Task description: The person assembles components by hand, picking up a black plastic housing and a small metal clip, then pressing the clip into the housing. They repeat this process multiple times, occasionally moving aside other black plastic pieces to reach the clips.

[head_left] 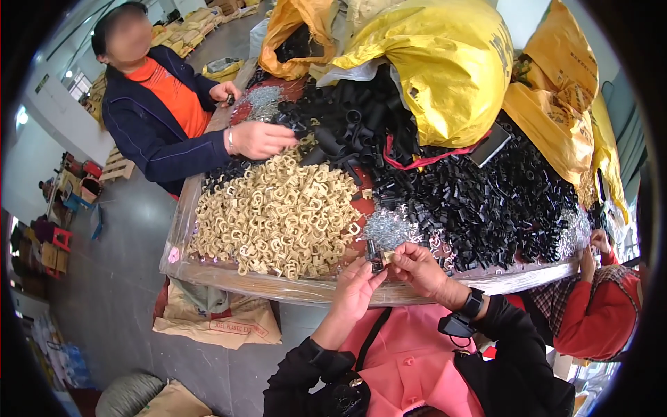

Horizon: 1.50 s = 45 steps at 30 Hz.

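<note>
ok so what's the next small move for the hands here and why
Probably press the two parts together. The left hand pinches a small black piece and the right hand holds a beige clip right against it at the table edge, so they look lined up but not clearly seated.

yellow sacks (445, 69) on table; tan sack (229, 320) below

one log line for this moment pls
left hand: at small black part | right hand: pinching beige clip | beside: beige clip pile
</note>
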{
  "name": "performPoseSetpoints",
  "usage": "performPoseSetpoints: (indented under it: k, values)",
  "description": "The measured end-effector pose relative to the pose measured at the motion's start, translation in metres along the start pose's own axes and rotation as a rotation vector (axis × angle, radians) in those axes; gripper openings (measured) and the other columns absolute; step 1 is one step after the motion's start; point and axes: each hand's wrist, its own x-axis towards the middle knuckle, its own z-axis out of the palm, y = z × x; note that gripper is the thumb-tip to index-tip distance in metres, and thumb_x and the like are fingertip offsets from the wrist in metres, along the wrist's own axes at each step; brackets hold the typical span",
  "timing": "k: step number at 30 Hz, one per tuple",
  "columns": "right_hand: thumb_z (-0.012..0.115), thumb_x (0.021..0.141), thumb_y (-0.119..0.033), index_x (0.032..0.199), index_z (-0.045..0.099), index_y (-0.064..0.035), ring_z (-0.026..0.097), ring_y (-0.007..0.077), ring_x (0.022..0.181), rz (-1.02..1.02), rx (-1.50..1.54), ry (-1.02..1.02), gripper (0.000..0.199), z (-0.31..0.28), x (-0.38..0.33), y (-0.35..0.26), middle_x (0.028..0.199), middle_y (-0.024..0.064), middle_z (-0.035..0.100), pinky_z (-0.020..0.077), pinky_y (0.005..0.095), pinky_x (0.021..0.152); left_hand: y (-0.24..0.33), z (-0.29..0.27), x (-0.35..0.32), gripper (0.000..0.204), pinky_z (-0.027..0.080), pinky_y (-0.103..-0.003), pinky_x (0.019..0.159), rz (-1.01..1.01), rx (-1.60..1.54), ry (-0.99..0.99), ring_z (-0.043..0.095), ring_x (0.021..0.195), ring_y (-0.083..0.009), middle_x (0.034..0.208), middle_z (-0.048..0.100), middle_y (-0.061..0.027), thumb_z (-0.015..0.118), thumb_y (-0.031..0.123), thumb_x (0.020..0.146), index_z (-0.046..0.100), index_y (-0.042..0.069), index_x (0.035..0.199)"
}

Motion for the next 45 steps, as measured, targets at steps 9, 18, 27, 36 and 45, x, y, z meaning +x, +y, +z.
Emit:
performPoseSetpoints:
  k: [9, 18, 27, 36, 45]
  values:
    - [0.052, 0.083, -0.012, 0.08, 0.052, -0.006, 0.044, 0.0063, 0.057, 0.012, 0.163, 0.029, 0.007, -0.021, -0.021, -0.001, 0.072, 0.0011, 0.054, 0.035, 0.0183, 0.049, -0.018, 0.019, 0.006, 0.02, 0.044, -0.031, 0.081, -0.049, 0.041, -0.071, 0.053, 0.093, -0.0165, 0.099, 0.056, -0.0086, 0.051, 0.015, 0.082, 0.052, 0.003, 0.098]
    - [0.052, 0.083, -0.013, 0.082, 0.05, -0.0036, 0.05, 0.009, 0.062, -0.492, -0.775, -0.136, 0.01, -0.021, -0.027, -0.021, 0.069, 0.0029, 0.052, 0.0407, 0.0233, 0.053, -0.016, 0.015, 0.01, 0.021, 0.048, -0.03, 0.076, -0.149, 0.008, 0.005, 0.057, 0.087, -0.0186, 0.097, 0.057, -0.0116, 0.049, 0.014, 0.084, 0.051, 0.001, 0.1]
    - [0.049, 0.085, -0.013, 0.082, 0.05, -0.003, 0.044, 0.0076, 0.063, -0.421, -0.917, -0.175, 0.01, -0.033, -0.035, -0.039, 0.07, -0.0007, 0.048, 0.0373, 0.0217, 0.056, -0.019, 0.009, 0.004, 0.023, 0.05, -0.029, 0.073, -0.168, 0.089, 0.063, 0.058, 0.087, -0.0228, 0.096, 0.058, -0.0122, 0.049, 0.011, 0.083, 0.049, 0.001, 0.104]
    - [0.047, 0.086, -0.013, 0.081, 0.049, -0.0023, 0.043, 0.0043, 0.07, -0.264, -0.564, -0.233, 0.012, -0.006, -0.034, -0.034, 0.073, -0.0022, 0.048, 0.0386, 0.0204, 0.062, -0.019, 0.01, -0.005, 0.022, 0.051, -0.026, 0.07, -0.144, 0.134, -0.005, 0.059, 0.084, -0.0189, 0.095, 0.058, -0.0081, 0.052, 0.01, 0.082, 0.052, 0.0, 0.102]
    - [0.048, 0.085, -0.012, 0.08, 0.049, -0.0023, 0.041, 0.0042, 0.067, -0.241, -0.559, -0.11, 0.011, -0.005, -0.031, -0.019, 0.072, -0.0025, 0.047, 0.0379, 0.0198, 0.061, -0.017, 0.013, -0.006, 0.025, 0.05, -0.024, 0.068, -0.203, 0.182, 0.006, 0.06, 0.082, -0.0185, 0.094, 0.059, -0.0077, 0.054, 0.015, 0.082, 0.052, 0.001, 0.103]
